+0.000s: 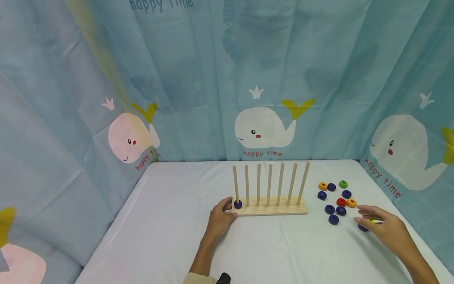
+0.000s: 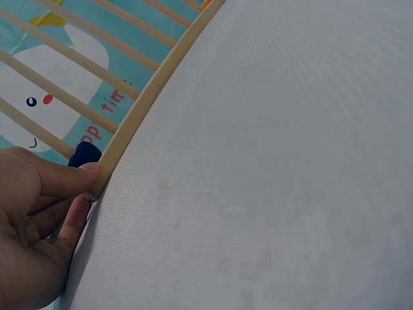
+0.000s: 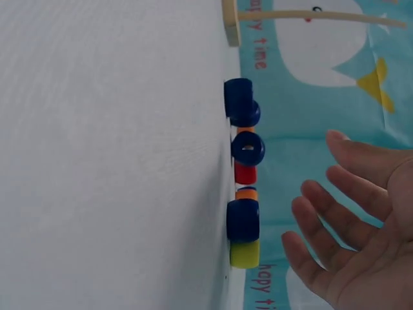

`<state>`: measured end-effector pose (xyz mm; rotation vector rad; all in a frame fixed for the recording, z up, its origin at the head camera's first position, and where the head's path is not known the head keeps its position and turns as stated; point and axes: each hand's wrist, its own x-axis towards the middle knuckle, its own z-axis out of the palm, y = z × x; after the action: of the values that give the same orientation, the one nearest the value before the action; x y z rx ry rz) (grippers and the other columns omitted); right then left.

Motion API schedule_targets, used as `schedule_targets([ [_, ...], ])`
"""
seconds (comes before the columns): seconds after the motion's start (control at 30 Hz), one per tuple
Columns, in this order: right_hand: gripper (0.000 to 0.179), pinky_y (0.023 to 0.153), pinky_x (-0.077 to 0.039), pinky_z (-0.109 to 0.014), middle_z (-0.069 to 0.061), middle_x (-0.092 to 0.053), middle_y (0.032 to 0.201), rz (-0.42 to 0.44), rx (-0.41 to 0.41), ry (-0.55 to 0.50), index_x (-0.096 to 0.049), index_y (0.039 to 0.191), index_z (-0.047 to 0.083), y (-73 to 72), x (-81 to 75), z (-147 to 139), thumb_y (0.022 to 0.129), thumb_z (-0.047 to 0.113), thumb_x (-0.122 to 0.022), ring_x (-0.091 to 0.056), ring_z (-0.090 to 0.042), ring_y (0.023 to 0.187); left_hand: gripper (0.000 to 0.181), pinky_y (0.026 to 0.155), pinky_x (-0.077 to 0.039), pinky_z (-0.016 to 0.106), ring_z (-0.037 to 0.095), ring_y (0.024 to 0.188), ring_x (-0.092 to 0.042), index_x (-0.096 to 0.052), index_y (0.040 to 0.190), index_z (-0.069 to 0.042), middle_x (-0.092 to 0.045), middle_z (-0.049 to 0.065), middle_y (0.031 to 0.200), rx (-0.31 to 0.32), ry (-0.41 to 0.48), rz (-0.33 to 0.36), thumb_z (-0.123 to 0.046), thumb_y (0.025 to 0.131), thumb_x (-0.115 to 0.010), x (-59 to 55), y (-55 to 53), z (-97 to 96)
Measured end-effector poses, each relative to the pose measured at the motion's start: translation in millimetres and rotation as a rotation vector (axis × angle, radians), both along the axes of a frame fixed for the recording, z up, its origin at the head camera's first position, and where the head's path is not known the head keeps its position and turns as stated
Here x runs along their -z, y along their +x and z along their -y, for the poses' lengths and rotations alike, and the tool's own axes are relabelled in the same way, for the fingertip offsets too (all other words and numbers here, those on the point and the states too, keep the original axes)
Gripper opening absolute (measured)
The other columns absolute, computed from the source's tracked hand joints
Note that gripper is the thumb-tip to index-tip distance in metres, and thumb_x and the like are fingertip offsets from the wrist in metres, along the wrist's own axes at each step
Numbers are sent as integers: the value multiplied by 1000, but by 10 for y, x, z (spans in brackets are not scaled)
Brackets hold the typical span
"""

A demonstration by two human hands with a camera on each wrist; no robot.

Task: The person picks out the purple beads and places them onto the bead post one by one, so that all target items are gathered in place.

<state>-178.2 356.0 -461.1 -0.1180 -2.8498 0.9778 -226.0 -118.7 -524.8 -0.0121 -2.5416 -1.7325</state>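
Observation:
A wooden peg rack (image 1: 271,212) stands on the white table, with a row of several upright dowels. One dark blue bead (image 1: 238,204) sits at the bottom of its leftmost dowel. My left hand (image 1: 218,221) pinches the rack's left end between thumb and fingers, as the base (image 2: 148,103) also shows in the left wrist view. On the right, my right hand (image 1: 390,230) hovers with spread fingers and holds nothing. Below it are a blue bead (image 3: 242,220) and a yellow-green bead (image 3: 244,254), side by side in the right wrist view and partly hidden by the hand in the head view.
Loose beads lie between rack and right hand: several blue ones (image 1: 333,219), a red one (image 1: 341,202), two orange ones (image 1: 322,186) and a green one (image 1: 343,184). A blue curtain with whale prints (image 1: 262,128) hangs behind and beside the table (image 1: 170,221).

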Motion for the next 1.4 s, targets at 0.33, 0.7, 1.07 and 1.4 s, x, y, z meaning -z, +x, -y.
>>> schedule_targets([
  [0.33, 72, 73, -52, -57, -23, -68, 107, 114, -12, 11, -56, 128, -7, 14, 54, -119, 85, 48, -71, -54, -49, 106, 60, 82, -52, 36, 17, 94, -64, -54, 139, -13, -64, 10, 117, 0, 3, 5, -6, 83, -74, 8, -4, -1],
  [0.7, 79, 77, -52, -57, -29, -62, 117, 238, -13, -24, -50, 133, -9, -4, 50, -129, 83, 48, -73, -50, -51, 111, 60, 83, -52, 33, 18, 100, -63, -52, 140, -12, -63, 8, 120, 8, -5, -6, -6, 83, -73, 9, -2, -4],
  [1.07, 74, 79, -50, -60, -27, -64, 112, 240, -19, -22, -51, 132, -8, -8, 50, -166, 81, 39, -78, -54, -50, 107, 59, 82, -53, 35, 20, 99, -63, -52, 140, -11, -62, 10, 120, 14, -3, -13, -6, 84, -72, -2, -5, -1],
  [1.4, 77, 79, -50, -61, -33, -53, 127, 262, 7, -21, -49, 134, -7, -10, 96, -246, 81, 40, -78, -48, -54, 112, 60, 83, -52, 35, 19, 99, -63, -52, 140, -11, -63, 9, 119, 12, -8, -7, -8, 84, -73, 2, -9, 7],
])
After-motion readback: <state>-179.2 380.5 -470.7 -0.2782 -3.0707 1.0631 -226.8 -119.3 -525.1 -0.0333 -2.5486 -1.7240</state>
